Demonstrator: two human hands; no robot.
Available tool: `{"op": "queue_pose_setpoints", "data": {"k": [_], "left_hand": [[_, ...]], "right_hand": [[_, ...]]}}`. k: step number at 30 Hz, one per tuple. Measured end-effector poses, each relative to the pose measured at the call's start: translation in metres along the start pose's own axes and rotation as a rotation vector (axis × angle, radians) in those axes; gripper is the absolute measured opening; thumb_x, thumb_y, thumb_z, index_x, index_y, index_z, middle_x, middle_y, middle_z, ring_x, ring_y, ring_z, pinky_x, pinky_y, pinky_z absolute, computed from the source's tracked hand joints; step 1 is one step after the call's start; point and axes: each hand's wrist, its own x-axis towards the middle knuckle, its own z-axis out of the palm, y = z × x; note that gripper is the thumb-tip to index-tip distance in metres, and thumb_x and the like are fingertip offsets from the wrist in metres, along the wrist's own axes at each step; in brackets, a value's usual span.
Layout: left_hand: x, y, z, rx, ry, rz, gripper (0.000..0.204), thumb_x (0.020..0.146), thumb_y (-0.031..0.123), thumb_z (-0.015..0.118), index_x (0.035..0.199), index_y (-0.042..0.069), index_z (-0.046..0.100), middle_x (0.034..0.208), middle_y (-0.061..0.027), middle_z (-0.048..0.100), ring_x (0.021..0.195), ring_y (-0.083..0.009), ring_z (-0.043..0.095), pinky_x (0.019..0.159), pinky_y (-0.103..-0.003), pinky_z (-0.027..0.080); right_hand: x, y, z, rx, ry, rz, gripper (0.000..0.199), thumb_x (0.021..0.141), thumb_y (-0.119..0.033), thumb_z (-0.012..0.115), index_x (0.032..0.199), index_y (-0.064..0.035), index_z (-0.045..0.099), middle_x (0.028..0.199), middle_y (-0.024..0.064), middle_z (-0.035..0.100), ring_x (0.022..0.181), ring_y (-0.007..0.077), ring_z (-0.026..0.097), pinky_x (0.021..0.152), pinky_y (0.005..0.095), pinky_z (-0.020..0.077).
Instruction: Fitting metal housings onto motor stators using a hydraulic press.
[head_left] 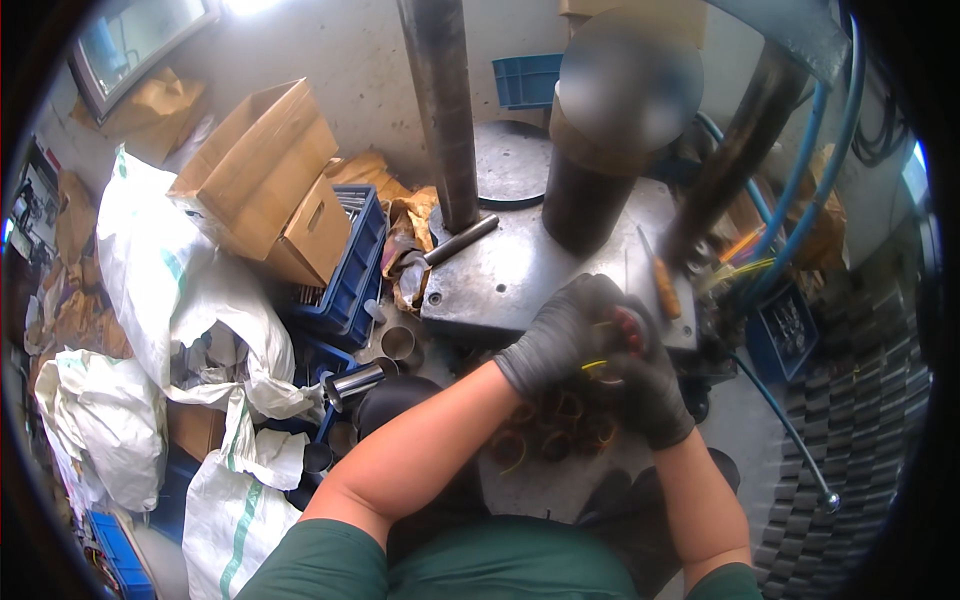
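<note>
My left hand [562,332], in a grey glove, is closed around one side of a round ring-like part [628,328]. The part shows dark red on its inside, and a yellow strip or wire sticks out beside it. Its exact kind is hard to make out behind the fingers. My right hand [655,398], also gloved, grips the same part from the other side. Both hands are held together in front of the metal press table [490,285]. Below them, between my legs, lie several similar round parts [555,425] with reddish-copper rings and yellow wires, partly hidden by my arms.
On the press table lie an orange-handled pointed tool [666,288] and a metal rod [462,240]. A thick press cylinder [590,200] and steel columns rise behind. At left are metal tubes [355,383], blue crates [365,260], cardboard boxes [255,180] and white sacks [165,270]. Blue hoses [825,180] hang right.
</note>
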Motion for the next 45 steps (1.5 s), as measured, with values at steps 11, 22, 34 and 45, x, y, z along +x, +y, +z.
{"op": "queue_pose_setpoints", "data": {"k": [11, 22, 34, 45], "left_hand": [[0.003, -0.009, 0.014, 0.271, 0.165, -0.064, 0.037, 0.074, 0.009, 0.078, 0.108, 0.004, 0.063, 0.106, -0.0203, 0.068, 0.101, -0.04, 0.068, 0.089, -0.045, 0.055], [-0.008, -0.01, 0.004, -0.276, 0.062, 0.136, 0.089, 0.083, 0.021, 0.087, 0.153, 0.001, 0.037, 0.134, -0.0182, 0.057, 0.127, -0.0284, 0.057, 0.11, -0.038, 0.048], [-0.003, -0.006, 0.011, -0.633, 0.364, 0.049, 0.062, 0.084, 0.029, 0.083, 0.134, 0.002, 0.057, 0.116, -0.0131, 0.067, 0.107, -0.0219, 0.066, 0.098, -0.037, 0.055], [0.002, -0.034, -0.036, -1.528, 0.289, -0.229, 0.088, 0.085, 0.083, 0.057, 0.129, 0.007, 0.062, 0.101, -0.0118, 0.07, 0.081, -0.0214, 0.069, 0.063, -0.031, 0.058]], "right_hand": [[0.008, 0.015, 0.015, -0.085, -0.044, -0.137, 0.093, 0.08, -0.004, 0.08, 0.159, -0.0074, 0.032, 0.142, 0.0083, 0.053, 0.128, 0.0205, 0.055, 0.11, 0.0361, 0.0475], [0.017, -0.002, -0.015, 0.488, -0.068, 0.132, 0.054, 0.09, -0.023, 0.068, 0.14, -0.0037, 0.056, 0.125, 0.0121, 0.068, 0.115, 0.0244, 0.068, 0.102, 0.0415, 0.055], [0.024, -0.008, -0.021, -0.201, 0.096, -0.139, 0.053, 0.098, -0.034, 0.065, 0.142, -0.0066, 0.056, 0.137, 0.0133, 0.062, 0.12, 0.0281, 0.062, 0.104, 0.0455, 0.0509], [0.028, 0.004, -0.054, -1.853, 0.026, -0.583, 0.026, 0.079, -0.006, 0.067, 0.105, -0.0086, 0.069, 0.111, 0.0149, 0.063, 0.105, 0.0376, 0.058, 0.095, 0.0484, 0.0471]]}}
